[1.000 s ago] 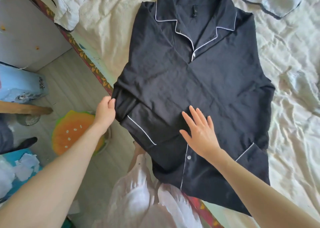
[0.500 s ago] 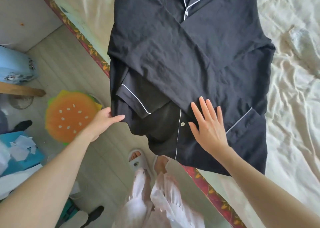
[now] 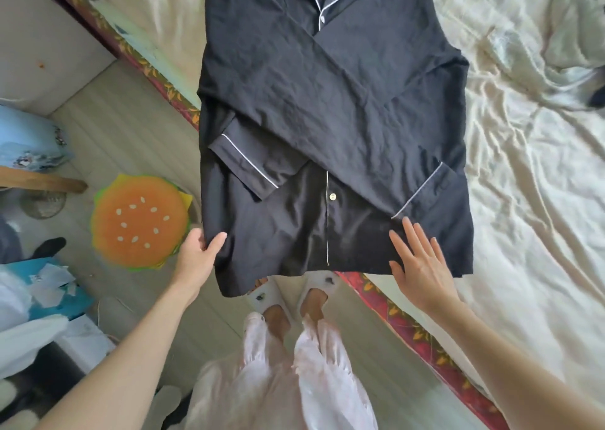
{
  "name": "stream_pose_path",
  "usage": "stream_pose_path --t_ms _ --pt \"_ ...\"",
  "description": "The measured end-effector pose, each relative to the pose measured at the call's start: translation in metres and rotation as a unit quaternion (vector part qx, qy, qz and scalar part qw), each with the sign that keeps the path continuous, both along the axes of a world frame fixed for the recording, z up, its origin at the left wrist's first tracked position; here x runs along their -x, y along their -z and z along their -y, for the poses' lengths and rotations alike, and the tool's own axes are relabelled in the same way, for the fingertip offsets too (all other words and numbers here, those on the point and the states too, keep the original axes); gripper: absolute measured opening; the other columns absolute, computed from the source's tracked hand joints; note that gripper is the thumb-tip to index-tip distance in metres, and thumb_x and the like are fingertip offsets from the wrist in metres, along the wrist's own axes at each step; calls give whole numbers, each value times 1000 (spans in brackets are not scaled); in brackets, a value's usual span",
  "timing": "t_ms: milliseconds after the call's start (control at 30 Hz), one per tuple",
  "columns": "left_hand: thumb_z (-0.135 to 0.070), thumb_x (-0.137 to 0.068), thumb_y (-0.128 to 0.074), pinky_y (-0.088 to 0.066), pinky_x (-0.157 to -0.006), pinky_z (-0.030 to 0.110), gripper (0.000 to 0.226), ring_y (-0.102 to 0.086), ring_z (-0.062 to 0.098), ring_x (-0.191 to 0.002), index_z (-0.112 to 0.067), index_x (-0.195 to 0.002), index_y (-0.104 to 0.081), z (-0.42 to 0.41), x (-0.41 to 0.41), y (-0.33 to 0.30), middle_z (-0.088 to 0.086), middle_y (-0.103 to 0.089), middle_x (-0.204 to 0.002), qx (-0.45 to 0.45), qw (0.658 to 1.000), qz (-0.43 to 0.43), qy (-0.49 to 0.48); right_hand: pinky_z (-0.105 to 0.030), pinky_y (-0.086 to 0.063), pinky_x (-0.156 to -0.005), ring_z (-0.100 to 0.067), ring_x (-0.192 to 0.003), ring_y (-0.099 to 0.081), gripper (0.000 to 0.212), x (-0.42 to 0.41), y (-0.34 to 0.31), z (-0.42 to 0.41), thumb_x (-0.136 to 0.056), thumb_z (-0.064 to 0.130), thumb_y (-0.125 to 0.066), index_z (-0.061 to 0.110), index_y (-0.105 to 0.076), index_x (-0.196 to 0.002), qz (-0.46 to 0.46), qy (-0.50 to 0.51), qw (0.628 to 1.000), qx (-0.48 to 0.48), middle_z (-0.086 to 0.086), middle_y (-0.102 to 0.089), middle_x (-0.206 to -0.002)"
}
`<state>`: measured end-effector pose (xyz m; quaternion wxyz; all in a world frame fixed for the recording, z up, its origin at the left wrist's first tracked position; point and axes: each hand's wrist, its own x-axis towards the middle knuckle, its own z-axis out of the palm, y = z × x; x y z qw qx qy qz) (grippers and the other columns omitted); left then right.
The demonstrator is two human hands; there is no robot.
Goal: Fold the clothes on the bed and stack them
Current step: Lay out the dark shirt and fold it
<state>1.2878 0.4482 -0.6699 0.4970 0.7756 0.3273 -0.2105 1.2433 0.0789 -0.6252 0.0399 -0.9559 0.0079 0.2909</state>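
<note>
From the head camera, looking down over the edge of the bed [image 3: 523, 266], the step in hand looks like the middle of folding a black pyjama shirt [image 3: 327, 102]: both sleeves are already crossed over the front, their white-piped cuffs lying one at the left and one at the right, and only the lengthwise fold seems left. The shirt lies collar-away on the cream sheet, with its lower left corner hanging off the bed's patterned side over the floor [image 3: 131, 128]. The left hand [image 3: 199, 253] pinches that hanging side edge between thumb and curled fingers. The right hand [image 3: 422, 259] is spread flat, fingers straight, resting on the hem just below the right cuff and holding nothing. The next move, as I judge it, calls for both hands to take the hem and carry it up toward the collar, so the right hand would need to change from pressing to gripping; the overhanging corner should be brought level first or the fold will come out crooked. Other pale clothes [image 3: 556, 36] lie crumpled at the far right, and a burger-shaped cushion [image 3: 140, 220] sits on the floor.
</note>
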Motion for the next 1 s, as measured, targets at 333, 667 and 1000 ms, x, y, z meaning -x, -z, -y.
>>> stream_pose_path --t_ms 333,667,1000 --pt "-32 -100 -43 -43 -93 46 37 -54 31 -109 -3 -120 -55 19 43 -10 7 -58 -119 -41 990 -130 -38 -49 -30 -108 -34 -136 -31 53 7 -10 54 -94 30 -52 6 -38 -140 74 273 959 -22 -14 -34 -149" --pt "5 -90 -58 -49 -79 39 19 -57 29 -96 -3 -107 -57 44 65 -45 12 -61 -108 40 981 -123 -148 -39 -52 -87 -20 -76 -58 13 -7 1 90 -90 13 -63 9 -57 -79 -45 667 687 -285 -8 -59 -96" --pt "2 -96 -49 -46 -87 39 18 -55 31 -97 2 -113 -53 37 80 -79 23 -56 -121 41 963 -81 -253 -34 -50 -80 -22 -89 -62 12 12 -30 116 -95 11 -56 2 -55 -103 23 704 600 -378 -8 -60 -101"
